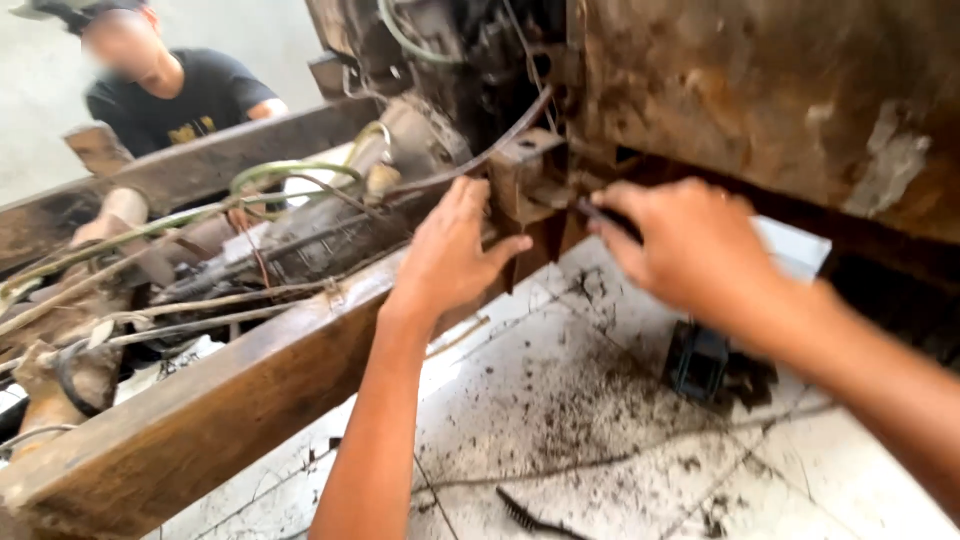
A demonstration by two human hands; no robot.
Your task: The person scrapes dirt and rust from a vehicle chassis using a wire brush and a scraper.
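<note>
Head view, one item per line.

Left hand (452,255): fingers spread and flat, pressed against a rusty metal bracket (527,168); it grips nothing, only braces.

Right hand (690,245): fingers curled shut around a dark slim tool (607,215), whose tip points toward the bracket, just beside the left hand's thumb. The hand is blurred, so the tool's kind cannot be told.

Bracket: fixed at the end of a long rusty beam (200,420) that runs away below the left forearm. It is still attached, so by my judgement the work on it is under way, not finished.

Above both hands: a greasy engine block (450,60) with hoses and a curved rod (480,155).

Above the right hand: a large rust-stained panel (760,90).

Below the hands: a white tiled floor (560,420) strewn with dark grit; a small dark box (697,360) lies under the right wrist.

Far beyond the left hand: another person in a black shirt (190,100), one hand on the wires (180,220).
</note>
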